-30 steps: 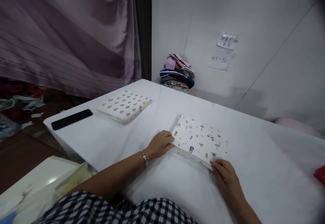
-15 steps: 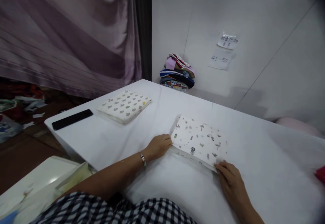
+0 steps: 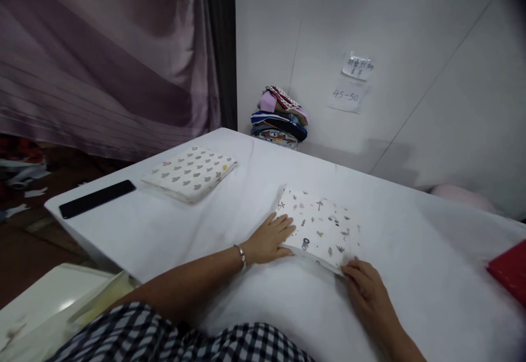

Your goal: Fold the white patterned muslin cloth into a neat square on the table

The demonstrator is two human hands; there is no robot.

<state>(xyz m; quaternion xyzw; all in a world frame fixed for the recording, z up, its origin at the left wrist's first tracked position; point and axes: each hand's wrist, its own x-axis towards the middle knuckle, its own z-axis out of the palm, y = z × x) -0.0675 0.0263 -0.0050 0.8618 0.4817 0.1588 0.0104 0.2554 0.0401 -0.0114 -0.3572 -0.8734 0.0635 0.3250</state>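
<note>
In front of me a folded white cloth [image 3: 316, 225] with small printed plants and animals lies flat on the white table [image 3: 263, 302]. My left hand [image 3: 269, 240] rests on its near left corner, fingers spread. At the near right corner, my right hand [image 3: 364, 280] pinches the edge between thumb and fingers. A second folded cloth [image 3: 191, 173], white with grey mouse-head shapes, lies farther off to the left, apart from both hands.
A black flat bar [image 3: 97, 198] lies at the table's left edge. Folded fabrics [image 3: 279, 115] are stacked by the wall beyond the far edge. Something red [image 3: 509, 271] is at the right. A pale bin or box [image 3: 53, 302] stands at lower left. Paper signs [image 3: 347, 96] hang on the wall.
My left hand has gone from gripping the cloth's left edge to lying spread on top of it. My right hand stays at the near right corner. The view has turned slightly right.
</note>
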